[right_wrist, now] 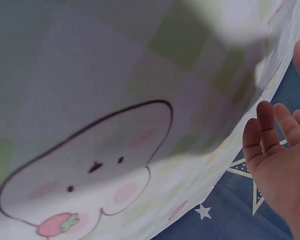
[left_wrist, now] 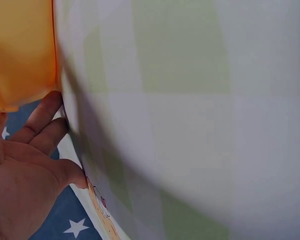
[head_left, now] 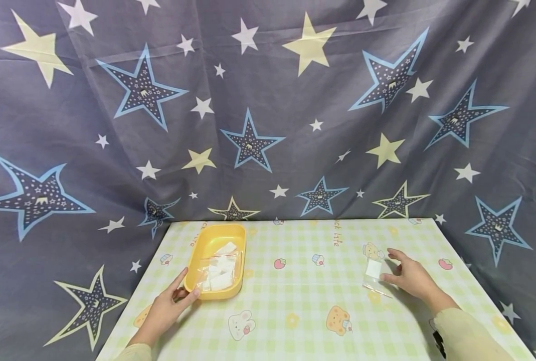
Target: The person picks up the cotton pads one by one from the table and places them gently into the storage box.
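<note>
In the head view, a yellow plastic tray (head_left: 190, 260) stands at the left of the table. Small clear zip bags (head_left: 238, 265) with white pieces inside lie in it. My left hand (head_left: 166, 307) holds the tray's near left corner, thumb at the front rim and fingers along the left side. The left wrist view shows fingertips against the tray's (left_wrist: 22, 55) outer edge. At the right, one clear zip bag (head_left: 376, 285) containing a white square (head_left: 373, 269) lies on the table. My right hand (head_left: 414, 278) is beside it, fingers spread and loosely bent, thumb tip right at the bag's edge.
The table is covered by a green-and-white checked cloth (head_left: 295, 296) printed with cartoon animals, strawberries and cupcakes. A dark grey curtain (head_left: 277, 90) with stars hangs behind the table and down both sides.
</note>
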`<state>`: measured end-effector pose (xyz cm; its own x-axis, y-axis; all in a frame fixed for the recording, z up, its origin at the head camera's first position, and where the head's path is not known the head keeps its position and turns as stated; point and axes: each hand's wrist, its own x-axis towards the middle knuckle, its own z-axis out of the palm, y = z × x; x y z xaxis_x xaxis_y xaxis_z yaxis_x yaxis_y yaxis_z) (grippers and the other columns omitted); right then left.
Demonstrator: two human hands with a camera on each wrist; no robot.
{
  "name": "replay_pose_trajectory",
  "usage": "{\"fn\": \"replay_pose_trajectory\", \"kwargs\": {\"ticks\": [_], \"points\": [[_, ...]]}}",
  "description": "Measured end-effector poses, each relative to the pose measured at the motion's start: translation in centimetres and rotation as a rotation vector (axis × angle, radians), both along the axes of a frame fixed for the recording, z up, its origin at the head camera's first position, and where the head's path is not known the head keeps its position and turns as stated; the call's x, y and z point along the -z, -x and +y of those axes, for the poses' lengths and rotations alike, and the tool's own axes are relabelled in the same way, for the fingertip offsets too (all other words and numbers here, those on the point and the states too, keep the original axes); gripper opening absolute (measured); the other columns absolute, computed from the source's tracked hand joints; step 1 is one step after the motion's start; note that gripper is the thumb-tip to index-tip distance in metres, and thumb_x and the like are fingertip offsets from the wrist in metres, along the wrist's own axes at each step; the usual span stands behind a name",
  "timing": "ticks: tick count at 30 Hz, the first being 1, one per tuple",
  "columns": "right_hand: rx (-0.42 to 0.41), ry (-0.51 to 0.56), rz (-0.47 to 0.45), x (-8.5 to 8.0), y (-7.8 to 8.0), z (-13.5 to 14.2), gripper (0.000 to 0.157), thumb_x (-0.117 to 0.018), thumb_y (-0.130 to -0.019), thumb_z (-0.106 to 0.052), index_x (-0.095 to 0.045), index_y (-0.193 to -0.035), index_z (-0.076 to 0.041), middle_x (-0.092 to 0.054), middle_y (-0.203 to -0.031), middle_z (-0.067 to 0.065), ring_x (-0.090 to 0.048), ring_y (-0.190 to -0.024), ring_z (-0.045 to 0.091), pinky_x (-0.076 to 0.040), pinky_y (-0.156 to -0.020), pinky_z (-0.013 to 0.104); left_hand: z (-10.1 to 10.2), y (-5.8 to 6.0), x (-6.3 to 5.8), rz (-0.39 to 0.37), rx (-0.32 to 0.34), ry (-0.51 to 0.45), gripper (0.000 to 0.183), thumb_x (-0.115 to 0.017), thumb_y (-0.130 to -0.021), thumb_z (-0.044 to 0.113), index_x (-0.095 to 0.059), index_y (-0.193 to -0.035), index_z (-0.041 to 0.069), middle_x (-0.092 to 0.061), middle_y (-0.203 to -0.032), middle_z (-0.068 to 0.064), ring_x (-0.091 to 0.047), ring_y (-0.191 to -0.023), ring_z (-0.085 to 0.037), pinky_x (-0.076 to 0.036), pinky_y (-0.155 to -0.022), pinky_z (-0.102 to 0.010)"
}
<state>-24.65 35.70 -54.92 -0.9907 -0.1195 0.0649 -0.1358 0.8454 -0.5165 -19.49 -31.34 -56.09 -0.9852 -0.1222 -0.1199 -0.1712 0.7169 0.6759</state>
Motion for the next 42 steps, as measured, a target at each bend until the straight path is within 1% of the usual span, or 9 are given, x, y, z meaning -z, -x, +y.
{"fn": "replay_pose_trajectory", "kwargs": {"ticks": [4,9,13,17,23,30,34,38,42], "points": [[-0.002,-0.028,-0.034,0.0,0.3,-0.1,0.094,-0.078,-0.082,-0.045,-0.032,-0.152,-0.003,-0.052,-0.143,0.023,-0.060,-0.091,0.019,-0.047,-0.071,0.033,0.0,0.0,0.1,0.003,-0.003,-0.004,0.090,-0.061,-0.082,0.073,-0.020,-0.157,0.043,-0.069,-0.124,-0.006,-0.060,-0.118,-0.023,-0.046,-0.103,-0.054],[-0.019,-0.043,-0.074,0.2,0.4,-0.1,0.100,-0.079,-0.080,-0.051,-0.030,-0.153,-0.002,-0.057,-0.134,0.027,-0.066,-0.098,0.031,-0.053,-0.082,0.049,0.1,0.0,0.1,0.007,0.005,0.003,0.090,-0.060,-0.081,0.075,-0.020,-0.156,0.045,-0.069,-0.124,-0.006,-0.060,-0.117,-0.022,-0.046,-0.103,-0.053],[-0.032,-0.053,-0.089,0.2,0.3,-0.2,0.102,-0.079,-0.079,-0.052,-0.030,-0.153,-0.001,-0.057,-0.133,0.029,-0.066,-0.103,0.036,-0.051,-0.086,0.054,0.1,0.0,0.0,0.014,0.009,-0.003,0.091,-0.061,-0.081,0.074,-0.020,-0.156,0.045,-0.069,-0.125,-0.006,-0.060,-0.119,-0.024,-0.045,-0.104,-0.054],[-0.035,-0.065,-0.085,0.3,0.2,-0.3,0.100,-0.080,-0.080,-0.049,-0.030,-0.152,0.000,-0.052,-0.142,0.027,-0.064,-0.106,0.037,-0.051,-0.088,0.054,0.0,0.1,0.0,0.023,0.012,-0.003,0.090,-0.061,-0.080,0.075,-0.020,-0.155,0.046,-0.069,-0.125,-0.006,-0.060,-0.120,-0.023,-0.045,-0.104,-0.054],[-0.035,-0.070,-0.086,0.3,0.1,-0.4,0.099,-0.080,-0.080,-0.047,-0.031,-0.152,0.000,-0.052,-0.142,0.026,-0.063,-0.108,0.039,-0.050,-0.089,0.055,-0.1,0.2,0.2,0.040,0.015,0.003,0.087,-0.062,-0.082,0.073,-0.021,-0.154,0.048,-0.070,-0.122,-0.004,-0.061,-0.119,-0.022,-0.044,-0.106,-0.053],[-0.038,-0.072,-0.076,0.1,0.0,-0.8,0.096,-0.081,-0.081,-0.042,-0.032,-0.152,-0.001,-0.051,-0.142,0.028,-0.059,-0.116,0.048,-0.048,-0.093,0.059,-0.2,0.2,0.3,0.040,0.015,0.002,0.088,-0.062,-0.082,0.072,-0.021,-0.155,0.047,-0.071,-0.121,-0.003,-0.061,-0.117,-0.021,-0.044,-0.105,-0.053],[-0.046,-0.067,-0.086,0.0,0.1,-1.0,0.093,-0.080,-0.082,-0.040,-0.032,-0.151,-0.001,-0.053,-0.141,0.027,-0.061,-0.113,0.047,-0.049,-0.092,0.058,-0.3,0.2,0.4,0.034,0.015,-0.003,0.089,-0.062,-0.081,0.073,-0.020,-0.155,0.046,-0.070,-0.121,-0.004,-0.061,-0.116,-0.021,-0.045,-0.104,-0.054],[-0.045,-0.055,-0.099,0.1,0.1,-1.2,0.090,-0.079,-0.083,-0.038,-0.033,-0.151,-0.001,-0.054,-0.142,0.022,-0.061,-0.114,0.045,-0.049,-0.093,0.057,-0.3,0.0,0.5,0.033,0.013,-0.005,0.088,-0.062,-0.082,0.072,-0.020,-0.155,0.047,-0.070,-0.122,-0.004,-0.061,-0.116,-0.020,-0.045,-0.104,-0.054],[-0.039,-0.048,-0.099,0.3,0.2,-1.2,0.089,-0.079,-0.083,-0.038,-0.034,-0.151,-0.002,-0.054,-0.143,0.022,-0.061,-0.115,0.045,-0.050,-0.092,0.056,-0.2,-0.1,0.3,0.028,0.011,-0.011,0.088,-0.061,-0.082,0.072,-0.020,-0.155,0.046,-0.069,-0.124,-0.006,-0.061,-0.118,-0.022,-0.045,-0.104,-0.054]]}}
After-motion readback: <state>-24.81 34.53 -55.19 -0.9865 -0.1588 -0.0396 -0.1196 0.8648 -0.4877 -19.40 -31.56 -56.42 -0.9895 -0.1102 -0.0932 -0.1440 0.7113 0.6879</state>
